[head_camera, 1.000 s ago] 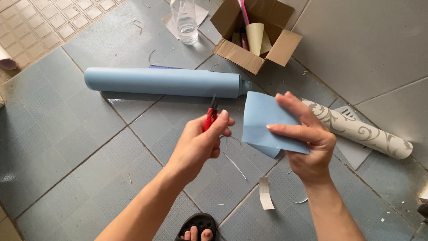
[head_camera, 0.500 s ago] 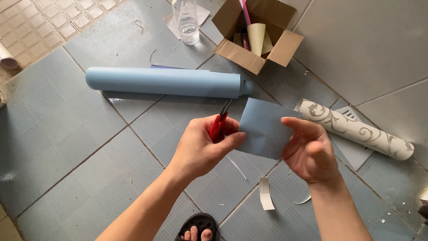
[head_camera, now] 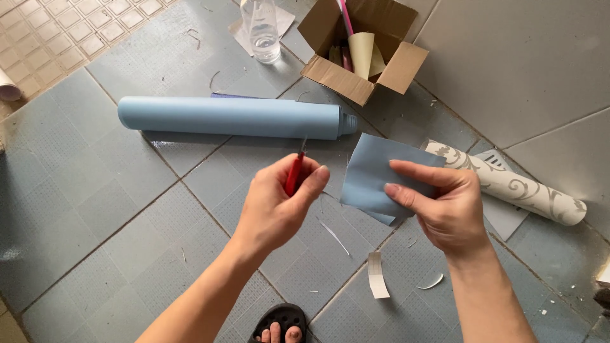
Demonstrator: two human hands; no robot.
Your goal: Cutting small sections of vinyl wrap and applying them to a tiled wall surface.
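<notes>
blue roll [head_camera: 235, 117] | patterned roll [head_camera: 508, 184] | cardboard box [head_camera: 337, 73] | clear bottle [head_camera: 264, 28]

I see one package: a brown cardboard box [head_camera: 356, 60] on the tiled floor [head_camera: 95, 209] at the top, its flaps open, beside the wall. Rolled cream paper and a pink stick poke out of it. A clear plastic bottle [head_camera: 264, 28] stands just left of the box. I spot no labels, signs or screens

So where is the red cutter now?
In the head view, the red cutter is in the left hand, just left of the blue sheet.
</notes>
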